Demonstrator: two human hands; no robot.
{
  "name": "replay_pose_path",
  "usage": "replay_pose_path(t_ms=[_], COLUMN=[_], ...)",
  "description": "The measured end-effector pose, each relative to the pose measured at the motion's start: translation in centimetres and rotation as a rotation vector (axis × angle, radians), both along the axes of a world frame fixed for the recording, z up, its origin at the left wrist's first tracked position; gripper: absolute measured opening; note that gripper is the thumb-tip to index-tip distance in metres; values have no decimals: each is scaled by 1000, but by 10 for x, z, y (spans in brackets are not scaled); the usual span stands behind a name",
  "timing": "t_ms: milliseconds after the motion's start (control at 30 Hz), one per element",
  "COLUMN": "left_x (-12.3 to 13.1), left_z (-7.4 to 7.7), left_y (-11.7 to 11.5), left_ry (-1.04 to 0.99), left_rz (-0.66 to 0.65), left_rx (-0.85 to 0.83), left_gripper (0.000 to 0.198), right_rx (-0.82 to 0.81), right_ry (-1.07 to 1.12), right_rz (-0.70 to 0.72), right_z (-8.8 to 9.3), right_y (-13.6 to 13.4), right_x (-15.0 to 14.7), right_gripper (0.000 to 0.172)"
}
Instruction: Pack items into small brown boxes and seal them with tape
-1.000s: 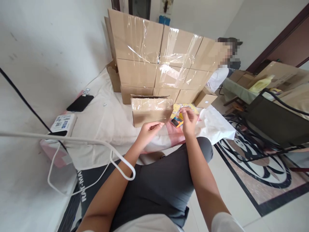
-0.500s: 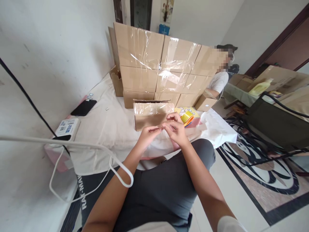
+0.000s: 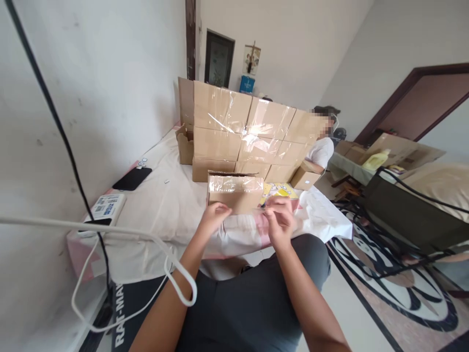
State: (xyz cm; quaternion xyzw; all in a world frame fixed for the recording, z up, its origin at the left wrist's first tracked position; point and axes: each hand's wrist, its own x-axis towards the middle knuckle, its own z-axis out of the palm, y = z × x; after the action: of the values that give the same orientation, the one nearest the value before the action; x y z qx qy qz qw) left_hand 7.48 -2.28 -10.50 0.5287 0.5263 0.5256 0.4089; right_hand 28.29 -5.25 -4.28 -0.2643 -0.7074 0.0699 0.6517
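My left hand (image 3: 217,215) is closed in a pinch at the front lower left of a small cardboard box (image 3: 236,198). What it holds, if anything, is too small to make out. To the right of that box, my right hand (image 3: 280,217) has thumb and fingers pinched together on a thin, clear strip (image 3: 259,210), which points toward the left hand. Shiny clear tape covers the upper front of the box. Behind my right hand lies a yellow patterned box (image 3: 280,190), partly hidden by the fingers.
A wall of taped cardboard boxes (image 3: 220,142) stands at the back of the cloth-covered table (image 3: 172,205). On the left lie a black phone (image 3: 132,179) and a white box (image 3: 110,206). A white cable loop (image 3: 183,274) hangs nearby. A person (image 3: 322,151) sits beyond the boxes.
My hands, together before, have drawn apart, left hand leftward and right hand rightward. The yellow and orange roll beside my right hand no longer shows. The camera view has tilted up.
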Motion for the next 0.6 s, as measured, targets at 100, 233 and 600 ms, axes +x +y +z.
replay_pose_path(t_ms=[100,233,600], left_x=[-24,-42,-60], left_z=[3,27,14], left_y=[2,3,64], left_ry=[-15,-28,117], left_rz=[73,350,155], left_rx=[90,309,393], left_gripper=[36,34,80], right_rx=[9,-186,-527], right_ry=[131,190,45], right_rz=[-45,57,311], right_z=[10,19,55], right_y=[-5,7,46], right_x=[4,-1,-61], right_gripper=[7,7,25])
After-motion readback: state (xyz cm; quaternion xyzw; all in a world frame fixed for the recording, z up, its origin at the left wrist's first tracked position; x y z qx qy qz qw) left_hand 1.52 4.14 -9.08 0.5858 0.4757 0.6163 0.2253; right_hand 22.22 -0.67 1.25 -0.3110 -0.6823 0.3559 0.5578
